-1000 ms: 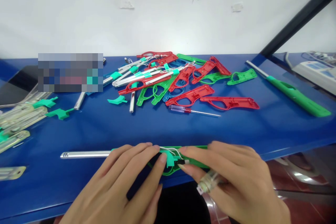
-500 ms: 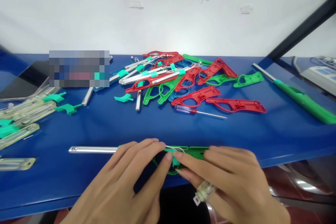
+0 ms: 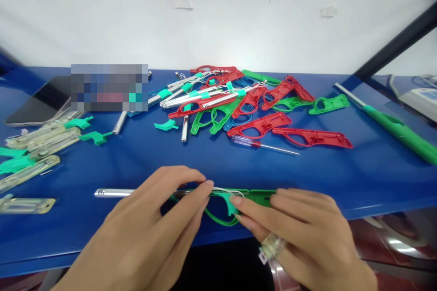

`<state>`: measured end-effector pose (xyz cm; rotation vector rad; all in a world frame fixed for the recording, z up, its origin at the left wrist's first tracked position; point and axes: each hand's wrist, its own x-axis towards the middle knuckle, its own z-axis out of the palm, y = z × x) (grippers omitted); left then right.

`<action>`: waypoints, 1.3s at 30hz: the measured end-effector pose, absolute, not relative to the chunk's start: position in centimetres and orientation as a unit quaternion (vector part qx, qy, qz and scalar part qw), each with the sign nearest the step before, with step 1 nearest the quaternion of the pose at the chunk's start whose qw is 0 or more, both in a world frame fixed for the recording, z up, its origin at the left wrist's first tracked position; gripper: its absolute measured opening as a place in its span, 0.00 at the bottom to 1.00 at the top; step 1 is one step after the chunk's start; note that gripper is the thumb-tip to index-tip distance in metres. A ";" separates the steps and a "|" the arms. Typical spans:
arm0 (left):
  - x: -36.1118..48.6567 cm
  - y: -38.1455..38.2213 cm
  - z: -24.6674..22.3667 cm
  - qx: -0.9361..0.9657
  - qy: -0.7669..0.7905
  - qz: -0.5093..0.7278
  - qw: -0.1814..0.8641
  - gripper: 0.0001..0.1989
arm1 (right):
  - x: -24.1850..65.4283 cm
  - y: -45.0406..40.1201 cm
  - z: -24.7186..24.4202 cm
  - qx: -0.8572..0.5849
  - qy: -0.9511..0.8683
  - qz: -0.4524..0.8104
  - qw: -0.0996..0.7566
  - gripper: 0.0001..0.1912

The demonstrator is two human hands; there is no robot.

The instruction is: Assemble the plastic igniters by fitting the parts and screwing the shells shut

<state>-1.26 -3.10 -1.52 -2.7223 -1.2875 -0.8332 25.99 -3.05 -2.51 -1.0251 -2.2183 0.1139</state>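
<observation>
At the front of the table lies a green lighter casing half (image 3: 261, 197), with a silver metal tube (image 3: 114, 193) pointing left. A teal trigger (image 3: 229, 202) sits in it above the green finger loop. My left hand (image 3: 157, 218) has thumb and index fingertip pinched at the casing's upper edge, where a white wire (image 3: 227, 190) comes out. With its index finger and thumb at the trigger, my right hand (image 3: 300, 232) grips the casing's right end. A clear plastic fuel tank (image 3: 273, 246) is tucked under its curled fingers.
Behind lies a heap of red casing halves (image 3: 259, 125), green ones and wired silver tubes. A screwdriver (image 3: 252, 142) is in front of it. Clear tanks (image 3: 30, 206) and teal triggers (image 3: 96, 137) are at left, beside a phone (image 3: 37, 100). A green lighter (image 3: 396, 132) rests at right.
My left thumb has moved away from the trigger, up and left to meet the index finger at the wire. More of the trigger and loop shows. My right hand keeps its hold.
</observation>
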 end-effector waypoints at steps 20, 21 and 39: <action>-1.1 -3.5 -1.1 -0.884 -0.396 -0.222 0.109 0.18 | 26.1 -4.0 -1.4 -0.345 -0.889 0.035 0.301 0.34; -1.1 -3.6 -1.1 -0.884 -0.396 -0.224 0.111 0.18 | 26.0 -4.1 -1.5 -0.354 -0.883 0.036 0.305 0.32; -1.5 -3.1 -2.1 -0.887 -0.402 -0.217 0.065 0.16 | 26.8 -3.4 -1.1 -0.457 -0.823 0.097 0.323 0.12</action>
